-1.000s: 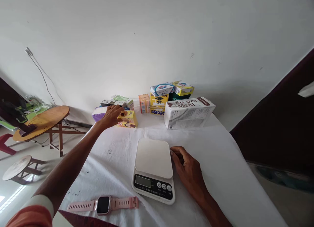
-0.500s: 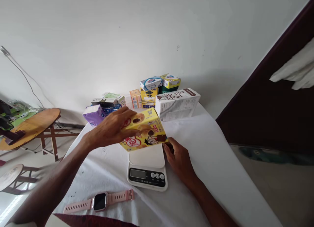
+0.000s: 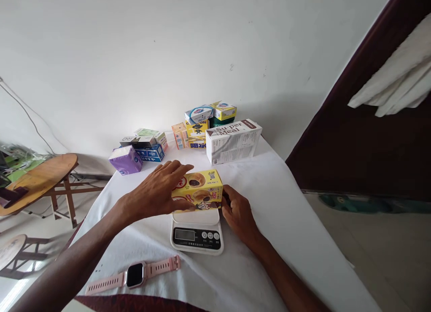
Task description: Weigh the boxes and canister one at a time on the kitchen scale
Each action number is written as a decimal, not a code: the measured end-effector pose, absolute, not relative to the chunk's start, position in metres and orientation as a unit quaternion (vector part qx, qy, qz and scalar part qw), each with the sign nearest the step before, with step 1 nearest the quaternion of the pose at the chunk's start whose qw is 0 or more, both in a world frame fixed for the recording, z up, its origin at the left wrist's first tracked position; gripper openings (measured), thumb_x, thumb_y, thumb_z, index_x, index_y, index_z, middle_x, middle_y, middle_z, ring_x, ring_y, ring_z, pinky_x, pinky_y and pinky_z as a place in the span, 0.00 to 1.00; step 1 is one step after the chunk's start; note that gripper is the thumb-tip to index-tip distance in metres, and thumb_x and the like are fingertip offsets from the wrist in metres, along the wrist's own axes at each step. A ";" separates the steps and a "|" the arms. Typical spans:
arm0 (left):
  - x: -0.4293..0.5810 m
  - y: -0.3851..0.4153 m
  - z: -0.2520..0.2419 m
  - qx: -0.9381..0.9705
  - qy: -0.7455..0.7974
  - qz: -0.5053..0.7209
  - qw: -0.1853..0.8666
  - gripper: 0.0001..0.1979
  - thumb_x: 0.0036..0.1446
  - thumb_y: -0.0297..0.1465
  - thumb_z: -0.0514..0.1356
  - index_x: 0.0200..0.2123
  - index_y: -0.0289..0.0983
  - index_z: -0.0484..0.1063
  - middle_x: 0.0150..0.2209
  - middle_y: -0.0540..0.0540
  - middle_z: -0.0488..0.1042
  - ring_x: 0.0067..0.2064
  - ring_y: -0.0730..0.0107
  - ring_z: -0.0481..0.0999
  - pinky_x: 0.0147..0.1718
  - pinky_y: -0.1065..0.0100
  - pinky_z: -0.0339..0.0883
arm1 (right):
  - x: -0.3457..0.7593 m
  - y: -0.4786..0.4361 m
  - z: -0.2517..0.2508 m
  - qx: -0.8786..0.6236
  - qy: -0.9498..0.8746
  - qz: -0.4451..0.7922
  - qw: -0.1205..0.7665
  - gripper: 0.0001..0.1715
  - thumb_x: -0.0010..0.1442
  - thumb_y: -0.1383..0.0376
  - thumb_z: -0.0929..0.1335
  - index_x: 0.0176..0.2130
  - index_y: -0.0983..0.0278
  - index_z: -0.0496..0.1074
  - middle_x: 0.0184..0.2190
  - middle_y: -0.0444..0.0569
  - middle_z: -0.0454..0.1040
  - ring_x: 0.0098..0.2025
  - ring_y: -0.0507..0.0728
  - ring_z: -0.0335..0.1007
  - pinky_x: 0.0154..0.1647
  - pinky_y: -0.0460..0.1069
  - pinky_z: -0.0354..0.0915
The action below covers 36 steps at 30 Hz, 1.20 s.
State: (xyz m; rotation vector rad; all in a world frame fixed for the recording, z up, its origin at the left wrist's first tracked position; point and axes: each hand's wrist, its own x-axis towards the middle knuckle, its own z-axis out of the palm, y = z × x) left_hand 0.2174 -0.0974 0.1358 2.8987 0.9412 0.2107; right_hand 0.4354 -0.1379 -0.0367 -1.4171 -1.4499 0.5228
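Note:
My left hand (image 3: 156, 188) is wrapped over the left part of a yellow snack box (image 3: 210, 186) with pictures of round filled biscuits. The box lies on its side over the back of a white digital kitchen scale (image 3: 197, 247), covering most of its platform. Whether its underside rests on the platform I cannot tell. Curled fingers of my right hand (image 3: 240, 213) close at the box's right end, their tips partly hidden. The scale's display looks blank. Nearer to me, a smartwatch (image 3: 135, 274) with a pink strap is stretched out on the white cloth.
Behind stands a white "Su-per Meal" box (image 3: 232, 143), beside stacked yellow and white boxes (image 3: 198, 123) and an orange box (image 3: 180, 136). At the back left are a purple pack (image 3: 125, 160) and a blue box (image 3: 150, 154). A wooden table (image 3: 63, 164) and stool (image 3: 15, 249) are left.
The yellow box has been lowered towards the scale and turned from tilted to nearly level, my left hand moving with it. My right hand stays at its right end. The view has shifted slightly.

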 end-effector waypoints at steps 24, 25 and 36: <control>0.236 -0.010 0.132 0.905 0.355 0.236 -0.003 0.20 0.62 0.37 0.62 0.55 0.38 0.68 0.49 0.40 0.75 0.47 0.56 0.75 0.44 0.57 0.69 | 0.437 -0.138 -0.039 -0.597 -0.597 0.228 0.485 0.13 0.67 0.61 0.61 0.43 0.61 0.73 0.40 0.50 0.81 0.41 0.59 0.78 0.44 0.52 0.68; 0.240 -0.005 0.127 0.907 0.353 0.229 0.003 0.20 0.61 0.37 0.62 0.54 0.38 0.68 0.49 0.40 0.75 0.47 0.56 0.75 0.44 0.57 0.68 | 0.438 -0.138 -0.039 -0.598 -0.596 0.229 0.486 0.14 0.67 0.61 0.61 0.43 0.61 0.73 0.40 0.50 0.81 0.41 0.59 0.78 0.44 0.52 0.68; 0.250 0.023 0.083 0.924 0.335 0.178 0.054 0.20 0.61 0.36 0.65 0.53 0.34 0.70 0.48 0.38 0.75 0.47 0.55 0.75 0.48 0.56 0.69 | 0.437 -0.139 -0.037 -0.589 -0.589 0.239 0.499 0.13 0.67 0.61 0.61 0.43 0.61 0.73 0.40 0.51 0.81 0.42 0.59 0.78 0.44 0.52 0.69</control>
